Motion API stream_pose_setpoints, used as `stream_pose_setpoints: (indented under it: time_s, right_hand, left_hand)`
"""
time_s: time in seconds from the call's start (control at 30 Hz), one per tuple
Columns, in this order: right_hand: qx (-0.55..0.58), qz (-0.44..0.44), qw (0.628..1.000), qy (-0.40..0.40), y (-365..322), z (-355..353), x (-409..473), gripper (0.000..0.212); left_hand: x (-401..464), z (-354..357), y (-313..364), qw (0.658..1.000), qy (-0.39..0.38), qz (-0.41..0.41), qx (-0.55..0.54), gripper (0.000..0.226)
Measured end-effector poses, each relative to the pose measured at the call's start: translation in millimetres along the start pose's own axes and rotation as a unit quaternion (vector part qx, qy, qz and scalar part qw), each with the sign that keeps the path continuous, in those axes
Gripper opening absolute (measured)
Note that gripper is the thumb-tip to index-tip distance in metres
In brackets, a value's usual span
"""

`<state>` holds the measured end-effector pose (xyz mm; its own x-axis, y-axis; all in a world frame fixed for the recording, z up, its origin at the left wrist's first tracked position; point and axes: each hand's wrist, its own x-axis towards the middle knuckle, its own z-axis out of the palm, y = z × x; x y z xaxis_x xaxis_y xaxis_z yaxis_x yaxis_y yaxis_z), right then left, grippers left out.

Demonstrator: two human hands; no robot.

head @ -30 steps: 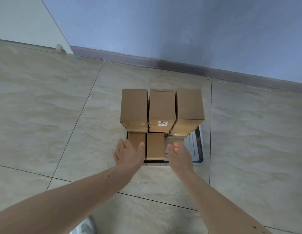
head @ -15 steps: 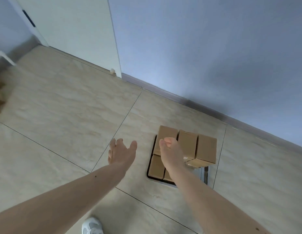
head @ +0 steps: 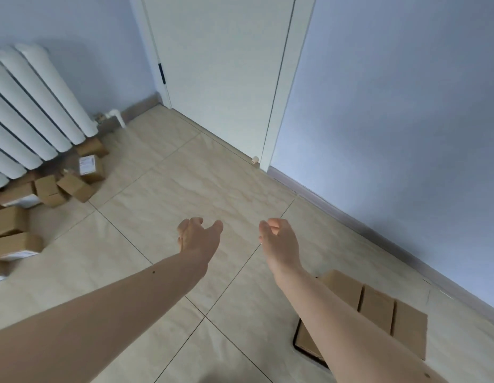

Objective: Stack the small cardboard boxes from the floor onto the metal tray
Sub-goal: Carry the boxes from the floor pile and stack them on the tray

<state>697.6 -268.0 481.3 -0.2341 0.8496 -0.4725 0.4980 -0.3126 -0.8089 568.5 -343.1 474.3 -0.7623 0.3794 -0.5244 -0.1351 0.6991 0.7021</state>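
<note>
Head view shows your left hand (head: 199, 236) and right hand (head: 279, 240) loosely curled, holding nothing, above the floor; stacked boxes (head: 378, 306) sit on the tray (head: 297, 344) at lower right, loose boxes (head: 74, 186) lie under the radiator (head: 33, 111).

No text, brand, number or sign could be read. One cardboard box (head: 89, 168) in the loose pile on the floor (head: 201, 194) under the radiator (head: 33, 111) carried a white label (head: 87, 164) with faint reddish and dark marks on its upper face, too small and blurred to make out. A second box (head: 15, 246) at the left edge showed a pale strip (head: 16, 255) along its near side, likewise illegible. The stacked boxes (head: 378, 308) at lower right showed only plain brown faces.
</note>
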Motion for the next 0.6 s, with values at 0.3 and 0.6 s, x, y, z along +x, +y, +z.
stream_pose_setpoints:
  time_s: [0.3,0.6]
  right_hand:
    - [-0.033,-0.047,0.996,-0.072,-88,123,8,0.034]
    - [-0.085,-0.089,0.977,-0.173,-167,257,32,0.04]
  left_hand:
    - [63,-114,13,0.991,0.063,-0.044,-0.108,0.056]
    - [161,-215,1,0.978,0.129,-0.096,-0.134,0.055]
